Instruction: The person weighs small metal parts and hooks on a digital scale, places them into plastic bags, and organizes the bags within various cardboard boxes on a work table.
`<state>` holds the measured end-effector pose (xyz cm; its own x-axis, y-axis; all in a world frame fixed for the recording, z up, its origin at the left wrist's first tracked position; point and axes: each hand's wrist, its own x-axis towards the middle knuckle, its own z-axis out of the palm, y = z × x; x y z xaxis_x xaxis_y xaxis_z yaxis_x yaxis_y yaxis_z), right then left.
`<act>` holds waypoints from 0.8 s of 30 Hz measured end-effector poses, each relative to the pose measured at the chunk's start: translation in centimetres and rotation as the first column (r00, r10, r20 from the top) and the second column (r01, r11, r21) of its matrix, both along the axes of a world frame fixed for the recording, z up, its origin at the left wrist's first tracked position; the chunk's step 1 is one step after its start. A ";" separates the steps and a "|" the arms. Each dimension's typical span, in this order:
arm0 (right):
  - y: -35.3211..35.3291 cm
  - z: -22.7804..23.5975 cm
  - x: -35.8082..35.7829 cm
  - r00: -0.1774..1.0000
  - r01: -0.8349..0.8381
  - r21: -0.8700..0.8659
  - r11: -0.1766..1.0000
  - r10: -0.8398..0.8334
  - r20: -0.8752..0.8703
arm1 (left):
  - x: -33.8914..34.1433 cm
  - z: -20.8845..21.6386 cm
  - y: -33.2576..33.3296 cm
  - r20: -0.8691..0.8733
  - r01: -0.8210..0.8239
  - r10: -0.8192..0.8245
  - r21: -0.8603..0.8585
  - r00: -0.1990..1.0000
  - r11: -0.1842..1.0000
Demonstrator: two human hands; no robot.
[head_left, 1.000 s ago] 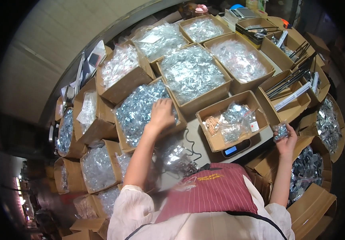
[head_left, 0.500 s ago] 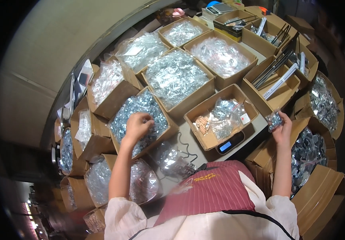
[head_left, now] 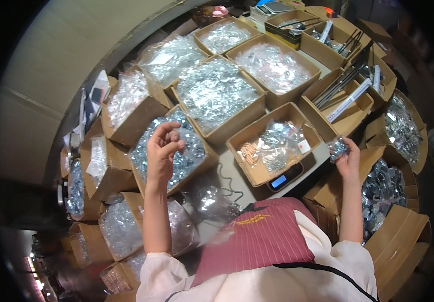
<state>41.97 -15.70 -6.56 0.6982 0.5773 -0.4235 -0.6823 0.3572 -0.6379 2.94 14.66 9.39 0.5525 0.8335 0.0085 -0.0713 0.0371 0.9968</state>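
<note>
My left hand point(head_left: 162, 151) is raised over a cardboard box point(head_left: 196, 173) filled with small bluish-silver metal parts point(head_left: 149, 146). Its fingers curl toward the thumb. Something clear like plastic shows by the fingertips, but I cannot make out what they hold. Off to the right, my right hand point(head_left: 347, 160) grips a small clear bag of metal parts point(head_left: 338, 149). Between the hands, an open box point(head_left: 252, 177) holds copper-coloured pieces point(head_left: 249, 152) and clear bags of hardware point(head_left: 277, 143). This box rests on a scale with a lit display point(head_left: 279, 181).
Boxes of bagged metal parts point(head_left: 217, 93) crowd the far side and left. A divided box with dark rods and a white strip point(head_left: 347, 100) stands right of the scale. Clear plastic bags point(head_left: 209, 199) lie near me. Dark parts point(head_left: 385, 186) fill a box at right.
My left hand has lifted up and away from the parts in the box, its fingers now turned upward. My right hand still holds its bag, slightly shifted. The whole view has moved a little.
</note>
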 end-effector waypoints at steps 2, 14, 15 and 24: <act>0.1 0.1 -0.1 1.000 -0.002 0.016 1.000 0.002 -0.002 | 2.5 0.8 -1.5 0.052 0.128 -0.125 -0.046 0.991 0.991; -1.5 -0.2 1.0 0.975 0.200 0.122 0.972 -0.185 -0.125 | 6.3 2.4 -2.8 0.139 0.076 -0.086 0.076 0.987 0.994; -1.7 -0.6 1.3 0.967 0.212 0.154 0.965 -0.185 -0.175 | 6.1 2.1 -2.8 0.116 0.063 -0.071 0.076 0.991 0.995; -1.6 -0.9 1.4 0.956 0.237 0.152 0.960 -0.202 -0.214 | 5.2 0.5 -2.9 0.054 0.005 -0.006 0.012 0.999 1.000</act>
<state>43.41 -17.32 -7.48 0.7300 0.4959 -0.4704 -0.6789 0.6055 -0.4152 8.19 11.81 9.92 0.5558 0.8299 0.0485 -0.1251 0.0258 0.9918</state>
